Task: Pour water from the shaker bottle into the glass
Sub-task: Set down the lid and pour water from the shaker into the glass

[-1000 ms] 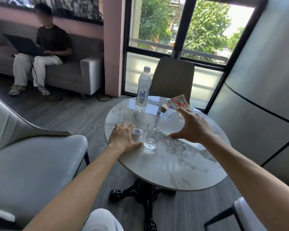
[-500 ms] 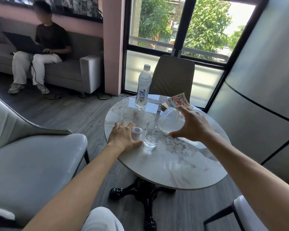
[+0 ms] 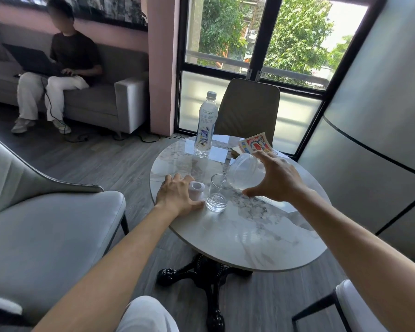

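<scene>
While the round marble table [image 3: 237,236] bears the load, the right hand [image 3: 280,180], fingers wrapped around the tilted shaker bottle [image 3: 244,172], should tip gradually over the glass [image 3: 218,195]; the left hand [image 3: 177,195] lies flat, cupping the white cap [image 3: 197,188].

I get bright daylight thru the window [image 3: 261,44], glare on the marble table [image 3: 261,240], wide-angle bending at edges.

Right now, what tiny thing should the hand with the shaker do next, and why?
Probably keep the tilt steady. The right hand holds the shaker tipped with its mouth over the glass, which looks only shallowly filled. The left hand rests on the table by the cap.
</scene>
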